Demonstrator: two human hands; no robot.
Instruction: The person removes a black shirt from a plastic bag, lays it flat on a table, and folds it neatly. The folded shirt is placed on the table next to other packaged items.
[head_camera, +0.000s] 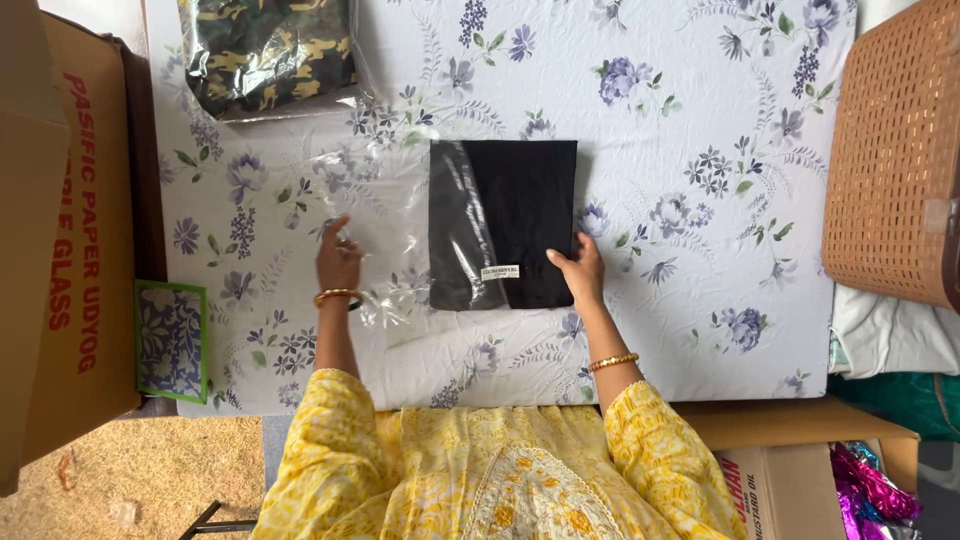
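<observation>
A folded black garment (520, 215) lies on the floral sheet (680, 150), its left part inside a clear plastic bag (385, 230). My left hand (338, 258) rests flat on the bag's open left end, fingers spread. My right hand (580, 270) presses against the garment's lower right corner. A small white label (500, 271) sits near the garment's lower edge. Both wrists wear gold bangles, and yellow patterned sleeves cover my arms.
A camouflage garment in a clear bag (268, 50) lies at the top left. A large brown cardboard box (60, 230) stands at the left, a woven brown basket (895, 150) at the right. A green-edged floral packet (170, 340) lies beside the box. Another carton (780, 480) sits at the lower right.
</observation>
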